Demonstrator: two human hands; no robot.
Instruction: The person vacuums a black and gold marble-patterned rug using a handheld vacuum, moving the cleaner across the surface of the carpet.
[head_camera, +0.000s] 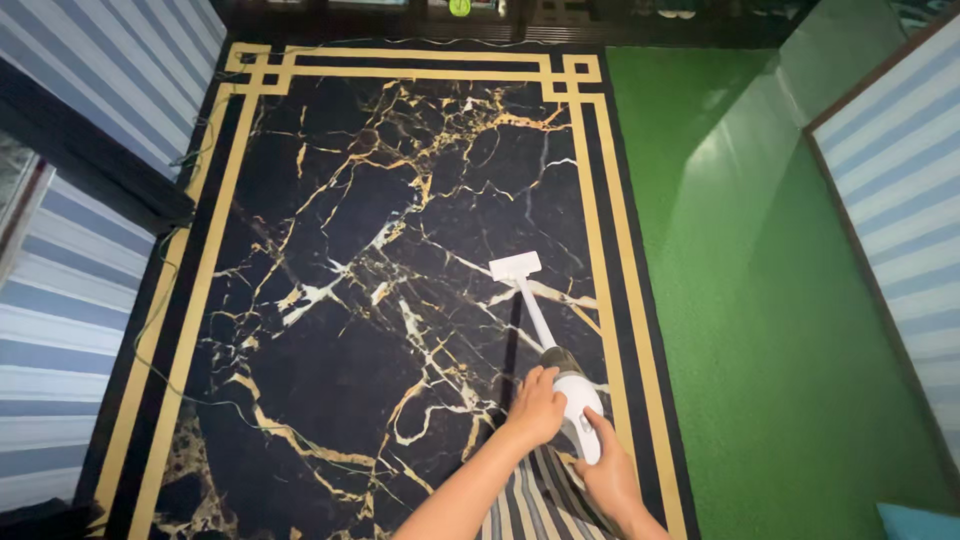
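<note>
This looks like a room in a home, judging by the large black marble-patterned rug (400, 260) with its gold border spread over bright green carpet-like flooring (770, 330), the blue-and-white striped upholstered furniture (70, 330) on both sides, and a small white handheld vacuum (560, 370) being run over the rug.

Light is bright and even from above, with pale glare streaking the green floor (760, 200). The vacuum wand (535, 315) casts a thin shadow leftward. Focus is sharp; walls bow at the edges.
</note>
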